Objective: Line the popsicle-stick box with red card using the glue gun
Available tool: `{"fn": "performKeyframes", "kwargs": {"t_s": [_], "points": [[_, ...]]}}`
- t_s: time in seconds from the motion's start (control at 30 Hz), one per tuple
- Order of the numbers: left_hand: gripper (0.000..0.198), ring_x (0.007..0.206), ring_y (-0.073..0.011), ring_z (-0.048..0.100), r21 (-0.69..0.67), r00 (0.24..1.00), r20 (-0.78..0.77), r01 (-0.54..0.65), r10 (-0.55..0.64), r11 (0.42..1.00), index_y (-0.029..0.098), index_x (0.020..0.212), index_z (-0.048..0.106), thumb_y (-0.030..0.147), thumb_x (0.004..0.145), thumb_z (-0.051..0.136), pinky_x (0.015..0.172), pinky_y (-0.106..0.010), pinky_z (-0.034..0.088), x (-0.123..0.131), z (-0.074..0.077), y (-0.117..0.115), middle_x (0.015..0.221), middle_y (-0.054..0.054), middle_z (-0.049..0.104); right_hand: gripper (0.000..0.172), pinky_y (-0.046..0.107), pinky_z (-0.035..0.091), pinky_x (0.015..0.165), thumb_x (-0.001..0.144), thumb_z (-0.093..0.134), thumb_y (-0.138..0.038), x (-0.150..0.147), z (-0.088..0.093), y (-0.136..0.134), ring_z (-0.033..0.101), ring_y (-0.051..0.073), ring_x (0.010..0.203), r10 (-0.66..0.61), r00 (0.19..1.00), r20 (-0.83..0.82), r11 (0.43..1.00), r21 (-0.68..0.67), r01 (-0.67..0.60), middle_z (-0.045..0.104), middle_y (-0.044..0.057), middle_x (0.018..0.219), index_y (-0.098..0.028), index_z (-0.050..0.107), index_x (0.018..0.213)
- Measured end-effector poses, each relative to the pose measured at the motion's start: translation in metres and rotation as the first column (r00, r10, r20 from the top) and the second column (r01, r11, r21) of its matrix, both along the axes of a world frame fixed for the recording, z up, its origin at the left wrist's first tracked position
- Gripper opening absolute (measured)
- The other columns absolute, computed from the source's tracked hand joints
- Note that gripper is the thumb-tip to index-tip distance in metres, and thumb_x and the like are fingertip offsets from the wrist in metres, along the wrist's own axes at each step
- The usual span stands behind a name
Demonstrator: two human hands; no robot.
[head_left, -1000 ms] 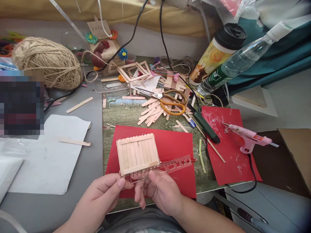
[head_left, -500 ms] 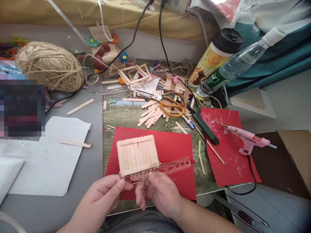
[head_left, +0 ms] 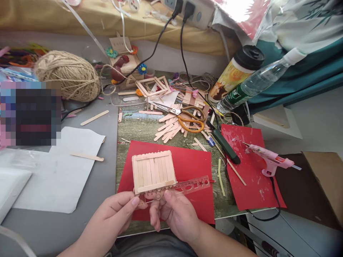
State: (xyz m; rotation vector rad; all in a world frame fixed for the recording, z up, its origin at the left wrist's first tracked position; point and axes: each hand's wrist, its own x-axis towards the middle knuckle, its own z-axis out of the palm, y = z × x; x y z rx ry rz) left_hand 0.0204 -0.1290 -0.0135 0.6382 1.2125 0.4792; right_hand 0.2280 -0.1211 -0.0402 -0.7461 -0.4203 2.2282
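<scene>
A rectangular craft-stick panel (head_left: 154, 169), made of upright sticks with a cross stick along the top and bottom, is tilted toward me above red paper (head_left: 194, 160). My left hand (head_left: 120, 210) pinches its lower left corner between thumb and fingers. At the lower right edge, my right hand (head_left: 178, 214) grips with the thumb on top and fingers curled beneath. A clear plastic ruler (head_left: 193, 184) runs along the panel's lower edge and out to the right. Whether my fingers also press on the ruler, I cannot tell.
Behind the panel lie scissors (head_left: 190, 117) on loose craft sticks (head_left: 167, 128). A green-handled cutter (head_left: 226, 146) and pink glue gun (head_left: 270, 157) are at right. Further back stand a bottle (head_left: 257, 84), a tumbler (head_left: 237, 73) and a twine ball (head_left: 68, 76). White paper (head_left: 56, 178) lies left.
The camera view has shifted a little, so the background sits lower and slightly to the right. Both hands keep the same hold on the panel.
</scene>
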Motion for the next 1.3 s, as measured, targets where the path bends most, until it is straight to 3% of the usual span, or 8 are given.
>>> {"fn": "performKeyframes", "kwargs": {"t_s": [0.4,0.6,0.83,1.3], "points": [[0.063,0.048,-0.008,0.022,0.029,1.0,-0.011,-0.021,0.022,0.999,0.018,0.078,0.063,0.08,0.088,0.064,0.047,-0.023,0.019,0.002,0.003,0.001,0.052,0.01,0.029,0.056,0.024,0.048,0.051,0.103,0.06,-0.061,0.0,0.005,0.0,0.058,0.013,0.048,-0.031,0.998,0.046,1.0,0.006,0.031,0.072,0.007,0.065,-0.009,0.081,0.111],[0.068,0.048,-0.0097,0.029,0.11,0.995,-0.064,0.078,-0.072,0.991,0.014,0.087,0.075,0.08,0.09,0.06,0.047,-0.023,0.022,0.001,0.001,0.001,0.052,0.007,0.036,0.055,0.023,0.048,0.05,0.104,0.06,-0.059,-0.001,0.006,-0.001,0.059,0.014,0.052,-0.032,0.998,0.051,0.999,-0.006,0.032,0.073,0.009,0.067,-0.009,0.081,0.108],[0.066,0.048,-0.0101,0.033,0.123,0.996,-0.086,0.044,-0.034,0.991,0.014,0.085,0.076,0.078,0.093,0.057,0.047,-0.023,0.025,0.002,0.0,-0.003,0.052,0.006,0.038,0.051,0.022,0.049,0.05,0.105,0.06,-0.055,-0.003,0.011,-0.001,0.061,0.014,0.053,-0.046,0.996,0.07,0.998,-0.026,0.048,0.073,0.009,0.067,-0.01,0.08,0.091],[0.063,0.048,-0.0098,0.035,0.118,1.0,-0.005,-0.001,0.001,0.993,0.014,0.086,0.078,0.074,0.095,0.059,0.047,-0.022,0.026,0.001,0.003,0.0,0.051,0.006,0.041,0.053,0.023,0.049,0.053,0.108,0.055,-0.054,-0.001,0.009,-0.003,0.062,0.014,0.053,-0.022,0.994,0.106,1.0,-0.019,0.025,0.073,0.01,0.069,-0.01,0.08,0.091]]}}
